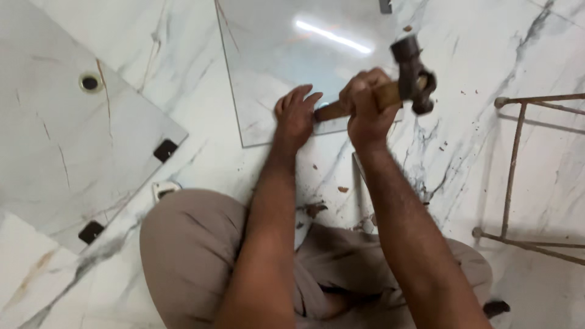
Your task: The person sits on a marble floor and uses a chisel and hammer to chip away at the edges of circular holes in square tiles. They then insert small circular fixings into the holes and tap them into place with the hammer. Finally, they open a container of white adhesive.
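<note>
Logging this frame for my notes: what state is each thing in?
Hammer: raised off the floor, gripped by its wooden handle.
Right hand: closed round the hammer handle.
Left hand: flat, fingers extended, pressing on the tile.
Tile: lying flat, glossy.
Metal frame: rusty, lying on the floor.

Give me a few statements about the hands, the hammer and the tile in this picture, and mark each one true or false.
1. The right hand grips a hammer by its wooden handle. True.
2. The left hand holds a chisel. False: it rests flat on the tile, holding nothing.
3. The hammer head lies on the floor. False: it is raised above the tile.
4. A rusty metal frame stands to the right. True.
</note>
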